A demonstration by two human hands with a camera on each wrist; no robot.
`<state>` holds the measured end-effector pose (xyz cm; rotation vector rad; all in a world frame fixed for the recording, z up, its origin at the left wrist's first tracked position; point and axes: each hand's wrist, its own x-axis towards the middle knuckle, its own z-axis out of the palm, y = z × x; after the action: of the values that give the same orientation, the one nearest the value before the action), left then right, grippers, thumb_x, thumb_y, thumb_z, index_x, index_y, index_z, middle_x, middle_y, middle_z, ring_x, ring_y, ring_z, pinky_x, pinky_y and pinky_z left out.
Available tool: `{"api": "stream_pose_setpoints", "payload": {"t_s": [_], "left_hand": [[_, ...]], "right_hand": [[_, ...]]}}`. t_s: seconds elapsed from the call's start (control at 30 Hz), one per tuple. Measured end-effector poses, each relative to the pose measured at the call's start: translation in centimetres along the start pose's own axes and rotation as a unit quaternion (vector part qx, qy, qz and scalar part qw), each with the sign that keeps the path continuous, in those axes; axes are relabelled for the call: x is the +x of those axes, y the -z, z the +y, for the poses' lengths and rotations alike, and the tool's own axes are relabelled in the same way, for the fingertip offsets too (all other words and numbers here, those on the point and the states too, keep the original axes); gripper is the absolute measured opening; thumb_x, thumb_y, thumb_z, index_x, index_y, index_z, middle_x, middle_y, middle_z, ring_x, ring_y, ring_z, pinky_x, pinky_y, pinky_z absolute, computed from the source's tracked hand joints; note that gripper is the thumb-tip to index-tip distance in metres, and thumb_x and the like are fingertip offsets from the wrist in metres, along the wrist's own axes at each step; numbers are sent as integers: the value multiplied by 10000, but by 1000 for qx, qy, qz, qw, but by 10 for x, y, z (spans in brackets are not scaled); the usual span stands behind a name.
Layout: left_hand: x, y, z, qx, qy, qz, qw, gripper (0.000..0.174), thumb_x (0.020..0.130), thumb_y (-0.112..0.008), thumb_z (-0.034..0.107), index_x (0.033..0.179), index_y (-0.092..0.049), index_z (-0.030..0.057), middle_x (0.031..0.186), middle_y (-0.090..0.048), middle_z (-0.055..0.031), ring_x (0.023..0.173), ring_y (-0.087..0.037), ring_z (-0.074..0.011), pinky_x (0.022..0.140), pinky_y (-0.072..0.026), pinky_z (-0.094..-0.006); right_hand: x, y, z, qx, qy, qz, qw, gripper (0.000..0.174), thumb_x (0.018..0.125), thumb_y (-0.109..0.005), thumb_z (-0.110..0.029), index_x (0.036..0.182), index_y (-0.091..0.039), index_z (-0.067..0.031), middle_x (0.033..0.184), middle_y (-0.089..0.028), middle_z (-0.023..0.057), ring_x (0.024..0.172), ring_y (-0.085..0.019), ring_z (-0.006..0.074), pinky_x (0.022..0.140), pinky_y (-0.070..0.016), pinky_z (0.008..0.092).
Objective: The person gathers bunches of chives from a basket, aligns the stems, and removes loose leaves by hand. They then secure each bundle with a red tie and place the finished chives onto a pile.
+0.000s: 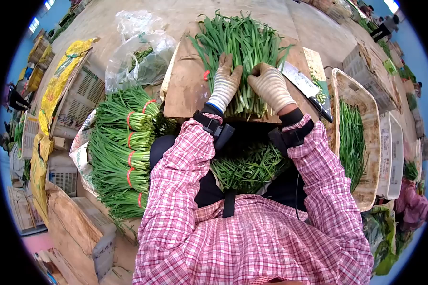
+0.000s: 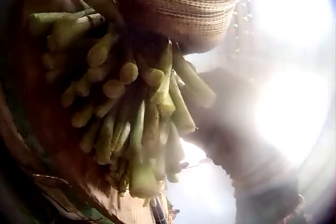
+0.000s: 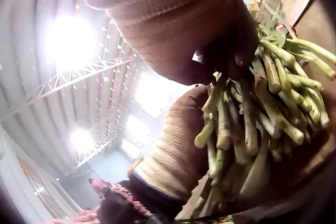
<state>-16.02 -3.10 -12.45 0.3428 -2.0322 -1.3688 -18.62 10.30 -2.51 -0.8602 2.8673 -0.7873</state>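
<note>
A loose pile of garlic chives (image 1: 238,40) lies on a wooden board (image 1: 178,95), its pale cut stalks (image 2: 128,74) toward the person. The gloved left hand (image 1: 225,85) rests on the pile's left side, fingers extended over the leaves and thumb spread. The gloved right hand (image 1: 271,88) is on the other side, thumb and forefinger bent together. In the right wrist view that hand pinches stalks (image 3: 252,124) near their cut ends. A red tie (image 1: 206,75) lies beside the left hand. Right of the pile is a knife (image 1: 302,81) with a black handle.
Several red-banded chive bundles (image 1: 123,156) are stacked at the left, below a clear plastic bag (image 1: 142,61). A worn crate (image 1: 335,142) at the right holds loose chives (image 1: 351,142). More loose greens (image 1: 249,168) lie between the person's legs.
</note>
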Motion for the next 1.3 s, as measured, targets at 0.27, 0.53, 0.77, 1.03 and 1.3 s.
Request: {"api": "stream_pose_setpoints", "payload": {"t_s": [0.27,0.53,0.77,1.03,1.3], "left_hand": [[8,14,11,-31,44,-91,994,692,806,-682,181,1369,-366,-69,1487,-241,-265,1389,-243,-353,1125,-227,-334],[10,0,-10,271,-52,-85,957,829,748,-744,281,1377,-324,-58,1459,-230,-317,1373,-218,-418,1111,-286,-385],[6,5,15,168,-1,-88,982,818,778,-732,322,1394,-339,-46,1481,-228,-289,1396,-214,-369,1124,-238,-353],[-13,83,77,120,-49,-56,990,404,850,-664,223,1189,-591,15,1164,-620,-199,989,-618,-259,838,-502,-366],[-209,28,62,143,293,-547,771,637,835,-679,320,1312,-467,-44,1056,-652,-205,938,-616,-192,845,-475,-296]], "right_hand": [[-25,-16,16,169,-11,59,984,248,744,-636,-262,876,-659,-52,793,-670,164,780,-660,313,728,-515,391],[-76,14,11,312,66,7,948,171,755,-621,-151,853,-630,-12,767,-654,178,722,-662,288,674,-516,363],[-117,55,73,180,175,-373,893,288,838,-635,-231,1022,-668,-12,821,-693,123,691,-661,187,634,-529,307],[-114,42,102,-65,0,-79,995,373,861,-590,-360,870,-671,4,785,-652,236,806,-633,400,759,-501,435],[-150,24,130,-33,58,-217,974,344,868,-573,-305,842,-681,19,714,-643,215,743,-644,368,722,-508,431]]}}
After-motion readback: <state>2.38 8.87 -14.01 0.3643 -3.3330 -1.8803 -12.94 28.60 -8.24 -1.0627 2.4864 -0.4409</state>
